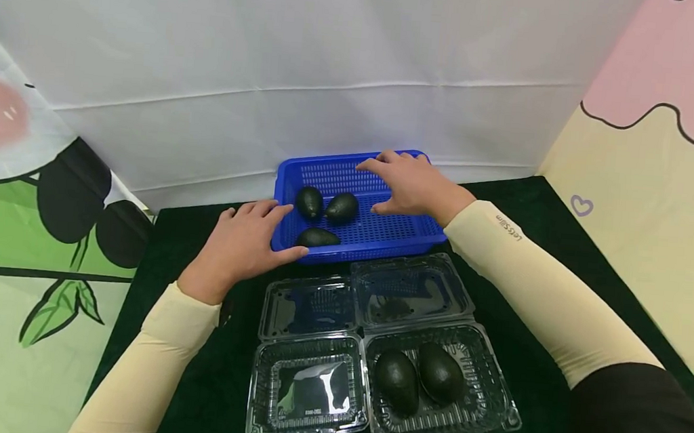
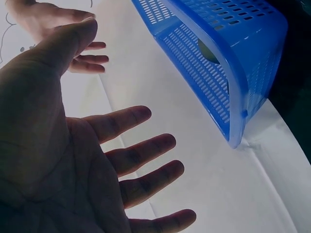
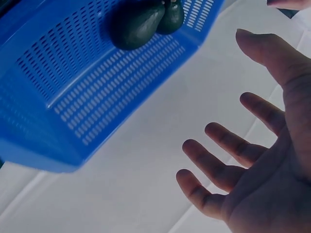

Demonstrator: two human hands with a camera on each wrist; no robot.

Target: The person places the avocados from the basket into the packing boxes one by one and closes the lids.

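In the head view, a blue plastic basket (image 1: 375, 248) stands against the white cloth, with avocados (image 1: 343, 208) toward its left side. My left hand (image 1: 243, 242), fingers spread, is near the basket's left end and holds nothing. Over the basket's right part is my right hand (image 1: 413, 184), its fingers apart and nothing in them. Nearer me lie two clear plastic clamshell boxes with their lids folded back. The right box (image 1: 478, 417) contains two avocados (image 1: 441, 373) side by side; nothing lies in the left box (image 1: 260, 386). Both wrist views show the palms bare.
A dark green cloth (image 1: 194, 367) covers the table. White cloth (image 1: 213, 50) hangs behind the basket, and printed panels stand at the left and right. The open lid (image 1: 414, 290) of the right box lies just in front of the basket.
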